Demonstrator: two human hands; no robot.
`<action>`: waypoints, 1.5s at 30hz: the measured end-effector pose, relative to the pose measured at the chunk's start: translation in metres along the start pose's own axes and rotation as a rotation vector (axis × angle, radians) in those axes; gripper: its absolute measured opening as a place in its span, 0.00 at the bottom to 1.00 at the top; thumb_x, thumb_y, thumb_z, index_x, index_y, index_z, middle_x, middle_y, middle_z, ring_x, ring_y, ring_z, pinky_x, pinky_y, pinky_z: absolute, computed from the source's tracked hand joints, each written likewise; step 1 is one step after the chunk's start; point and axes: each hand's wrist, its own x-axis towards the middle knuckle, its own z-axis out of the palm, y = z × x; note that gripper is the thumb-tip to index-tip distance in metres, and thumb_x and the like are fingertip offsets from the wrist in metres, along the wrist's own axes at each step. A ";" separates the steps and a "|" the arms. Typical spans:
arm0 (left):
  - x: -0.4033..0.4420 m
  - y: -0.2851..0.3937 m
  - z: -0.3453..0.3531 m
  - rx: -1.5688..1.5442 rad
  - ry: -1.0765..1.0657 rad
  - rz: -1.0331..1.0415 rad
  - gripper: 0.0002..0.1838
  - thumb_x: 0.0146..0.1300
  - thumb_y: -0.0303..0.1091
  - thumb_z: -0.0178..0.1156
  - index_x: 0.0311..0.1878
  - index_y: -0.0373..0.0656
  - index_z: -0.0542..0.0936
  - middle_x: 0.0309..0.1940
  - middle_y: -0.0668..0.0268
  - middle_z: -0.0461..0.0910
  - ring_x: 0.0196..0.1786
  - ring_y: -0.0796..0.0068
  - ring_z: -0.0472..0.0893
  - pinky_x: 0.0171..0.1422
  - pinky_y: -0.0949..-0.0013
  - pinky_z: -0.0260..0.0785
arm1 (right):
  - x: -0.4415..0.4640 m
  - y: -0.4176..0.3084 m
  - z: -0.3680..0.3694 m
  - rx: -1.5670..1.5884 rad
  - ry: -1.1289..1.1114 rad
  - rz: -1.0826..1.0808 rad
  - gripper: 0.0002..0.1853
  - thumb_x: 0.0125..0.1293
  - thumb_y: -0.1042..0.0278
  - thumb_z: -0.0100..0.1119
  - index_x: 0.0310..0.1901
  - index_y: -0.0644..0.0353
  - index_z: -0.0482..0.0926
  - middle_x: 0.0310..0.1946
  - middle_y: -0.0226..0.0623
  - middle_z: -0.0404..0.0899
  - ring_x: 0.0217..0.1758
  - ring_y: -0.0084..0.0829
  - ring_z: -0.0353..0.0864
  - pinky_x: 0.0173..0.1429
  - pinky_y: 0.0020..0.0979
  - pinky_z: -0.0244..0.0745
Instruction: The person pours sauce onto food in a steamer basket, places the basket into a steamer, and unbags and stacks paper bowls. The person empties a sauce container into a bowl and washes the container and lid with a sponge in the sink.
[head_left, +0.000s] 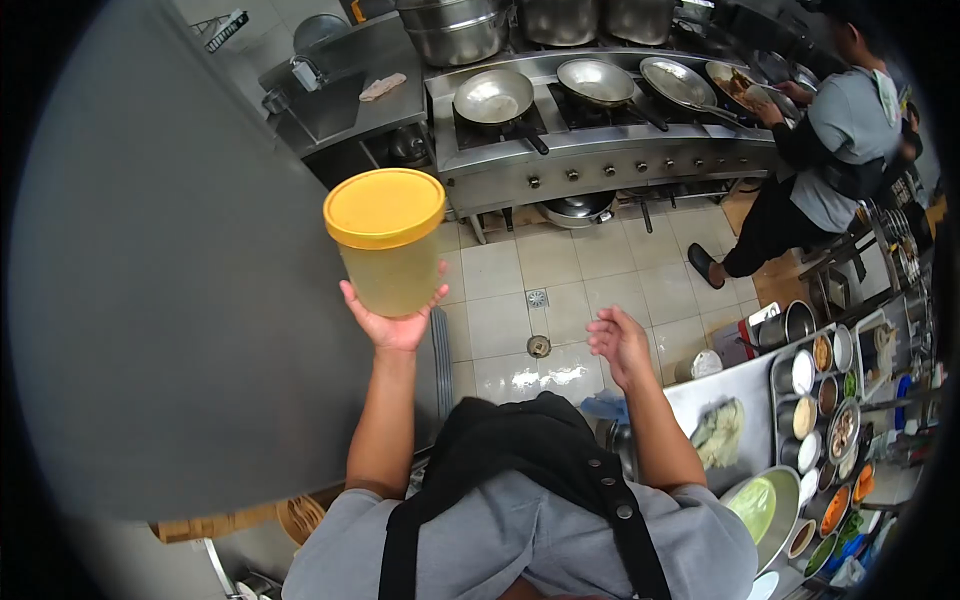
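My left hand (398, 322) grips a tall, clear plastic tub (390, 275) from below, thumb and fingers on either side of its base. A yellow lid (385, 205) covers the top of the tub. What is inside looks pale and cloudy; I cannot make out its kind. My right hand (620, 345) is held out in the air over the tiled floor, fingers apart and slightly curled, with nothing in it. Nearest below that hand is the steel counter's edge (690, 400).
A large grey panel (200, 300) stands close on my left. Ahead, a stove (600, 160) carries several pans, one being worked by another person (850, 130). To my right, several containers of ingredients, a cloth (718, 435) and a metal bowl (785, 510) line the counter.
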 end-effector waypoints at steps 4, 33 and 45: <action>0.076 0.012 -0.021 -0.034 0.018 0.042 0.49 0.56 0.78 0.46 0.73 0.52 0.61 0.69 0.52 0.64 0.64 0.29 0.66 0.55 0.35 0.73 | 0.103 -0.002 0.047 -0.046 -0.121 0.080 0.17 0.74 0.52 0.50 0.43 0.60 0.73 0.31 0.39 0.80 0.27 0.27 0.79 0.30 0.27 0.74; 0.568 0.178 -0.108 0.183 -0.057 0.210 0.49 0.51 0.58 0.69 0.74 0.55 0.59 0.74 0.54 0.54 0.74 0.31 0.49 0.68 0.33 0.61 | 0.734 0.053 -0.073 0.314 0.647 0.262 0.33 0.74 0.45 0.45 0.72 0.54 0.54 0.49 0.54 0.76 0.44 0.44 0.82 0.44 0.45 0.80; 0.589 0.245 -0.134 0.358 0.181 0.507 0.51 0.53 0.71 0.60 0.74 0.52 0.58 0.71 0.50 0.58 0.67 0.26 0.60 0.61 0.32 0.67 | 0.732 0.056 -0.102 0.020 0.537 0.110 0.23 0.73 0.54 0.46 0.64 0.55 0.68 0.64 0.43 0.71 0.62 0.47 0.74 0.58 0.47 0.77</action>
